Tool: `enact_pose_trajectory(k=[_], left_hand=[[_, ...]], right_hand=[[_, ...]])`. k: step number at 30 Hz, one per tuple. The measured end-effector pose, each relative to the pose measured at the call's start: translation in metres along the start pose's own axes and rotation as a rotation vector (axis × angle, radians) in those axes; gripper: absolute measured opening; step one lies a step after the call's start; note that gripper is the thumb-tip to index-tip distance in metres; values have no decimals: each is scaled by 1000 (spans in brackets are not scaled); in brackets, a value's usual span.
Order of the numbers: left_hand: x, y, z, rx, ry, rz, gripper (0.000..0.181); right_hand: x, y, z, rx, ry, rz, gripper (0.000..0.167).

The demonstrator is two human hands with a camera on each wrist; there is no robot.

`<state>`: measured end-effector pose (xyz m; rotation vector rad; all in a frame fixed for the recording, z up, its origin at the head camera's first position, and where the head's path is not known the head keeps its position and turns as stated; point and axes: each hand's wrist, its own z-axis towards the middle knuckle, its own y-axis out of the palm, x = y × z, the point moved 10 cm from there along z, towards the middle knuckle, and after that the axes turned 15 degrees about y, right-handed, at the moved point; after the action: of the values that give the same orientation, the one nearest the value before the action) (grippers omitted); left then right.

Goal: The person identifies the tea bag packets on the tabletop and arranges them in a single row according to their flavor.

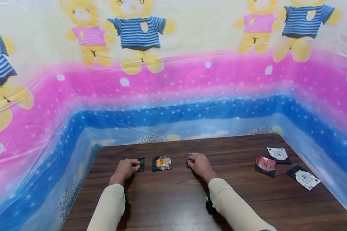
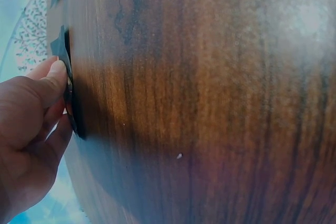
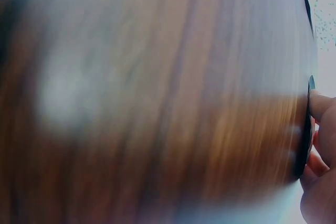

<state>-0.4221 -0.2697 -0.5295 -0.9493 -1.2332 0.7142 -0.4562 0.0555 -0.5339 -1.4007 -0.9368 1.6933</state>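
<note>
At the left of the table, my left hand (image 1: 126,167) pinches a small flat black sachet (image 1: 142,164) with some orange on it. In the left wrist view the thumb lies over the near side of this dark sachet (image 2: 63,51), with fingers behind it. Further right, my right hand (image 1: 202,166) holds a reddish and black sachet (image 1: 193,154), mostly hidden under the fingers. The right wrist view shows that sachet (image 3: 304,150) edge-on at the tabletop, thumb against it. Between the hands lies a black sachet with an orange label (image 1: 162,163), touched by neither.
On the table's right side lie a red and black sachet (image 1: 265,165) and two white and black sachets, one at the back (image 1: 278,154) and one nearer (image 1: 305,178). The brown wood-grain table (image 1: 167,199) meets a printed bear-pattern cloth (image 1: 173,122) behind it.
</note>
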Motion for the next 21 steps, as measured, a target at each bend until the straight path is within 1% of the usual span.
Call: enact_pose_trajectory(k=[5, 12, 15, 21], left_hand=[[-2, 1, 1, 3, -1, -12, 34], [0, 0, 2, 2, 1, -7, 33], [-1, -1, 2, 2, -3, -7, 33], [-2, 0, 0, 1, -5, -16, 34]], right_hand=[[-13, 8, 1, -6, -27, -13, 34], [-28, 17, 1, -39, -18, 8, 35], [-35, 22, 1, -51, -31, 9, 35], [-39, 28, 2, -85, -33, 11, 37]])
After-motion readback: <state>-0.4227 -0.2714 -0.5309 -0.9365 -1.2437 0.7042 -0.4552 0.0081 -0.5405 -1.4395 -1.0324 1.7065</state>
